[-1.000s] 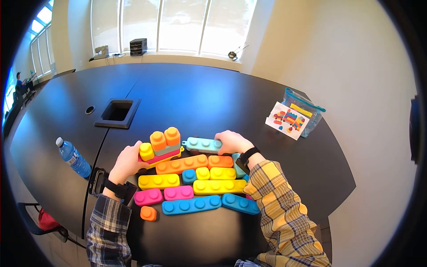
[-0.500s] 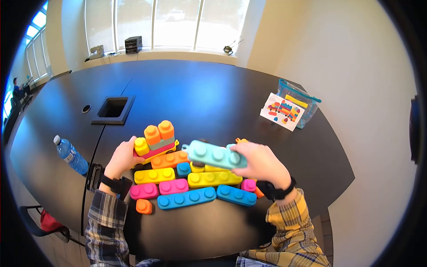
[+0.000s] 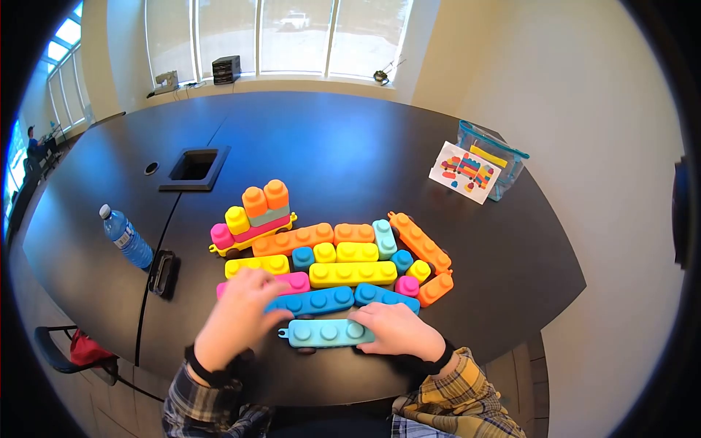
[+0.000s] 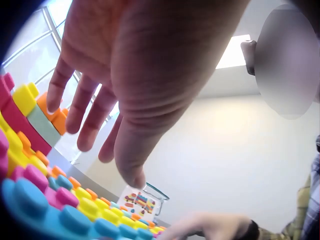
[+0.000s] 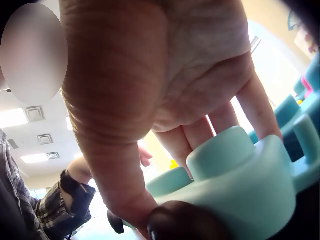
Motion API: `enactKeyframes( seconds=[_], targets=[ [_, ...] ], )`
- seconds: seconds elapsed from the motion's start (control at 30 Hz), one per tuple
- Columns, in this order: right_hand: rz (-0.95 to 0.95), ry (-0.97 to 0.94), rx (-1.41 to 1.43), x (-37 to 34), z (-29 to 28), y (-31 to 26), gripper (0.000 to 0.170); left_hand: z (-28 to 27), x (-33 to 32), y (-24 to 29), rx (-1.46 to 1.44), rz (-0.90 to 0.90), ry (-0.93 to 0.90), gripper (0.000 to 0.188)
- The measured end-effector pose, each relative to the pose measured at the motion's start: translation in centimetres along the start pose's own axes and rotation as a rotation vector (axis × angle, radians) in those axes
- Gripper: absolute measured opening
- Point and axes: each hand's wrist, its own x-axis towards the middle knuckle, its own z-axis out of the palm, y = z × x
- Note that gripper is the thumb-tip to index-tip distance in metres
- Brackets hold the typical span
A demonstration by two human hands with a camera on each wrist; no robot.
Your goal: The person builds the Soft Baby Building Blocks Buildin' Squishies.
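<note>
A light teal wheeled toy base (image 3: 321,333) with studs and a hitch at its left end stands near the table's front edge. My right hand (image 3: 403,332) grips its right end; in the right wrist view the thumb and fingers straddle the teal base (image 5: 250,190). My left hand (image 3: 241,314) hovers over the pink (image 3: 298,282) and long blue blocks (image 3: 321,300), partly hiding them. Its fingers are extended and hold nothing, as the left wrist view of the left hand (image 4: 125,85) shows. A stacked yellow wheeled car (image 3: 255,237) carries pink, grey, yellow and orange blocks at the back left.
Rows of yellow (image 3: 353,274), orange (image 3: 292,239) and other blocks lie mid-table. An orange wheeled base (image 3: 420,242) slants at their right. A water bottle (image 3: 125,237) and black case (image 3: 163,275) are left. A picture card (image 3: 464,172) leans on a clear bag (image 3: 511,175) at back right.
My right hand has carried the teal wheeled base from beside the stacked car to the table's front. My left hand has let go of the stacked car and moved toward me.
</note>
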Motion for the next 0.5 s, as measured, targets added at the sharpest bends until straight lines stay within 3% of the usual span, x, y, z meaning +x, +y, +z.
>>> enactKeyframes(
  seconds=[0.17, 0.4, 0.5],
  targets=[
    [0.037, 0.069, -0.012, -1.1, 1.1, 0.2, 0.052, 3.0, -2.1, 3.2, -0.144, -0.006, -0.253, 0.041],
    [0.019, 0.246, 0.007, -2.8, 1.7, 0.1, 0.046, 4.9, -2.4, 3.4, -0.125, -0.010, -0.257, 0.040],
    [0.093, 0.317, 0.075, -4.1, 1.2, 0.1, 0.036, 4.9, -2.2, 3.3, -0.152, -0.024, -0.266, 0.038]
  ],
)
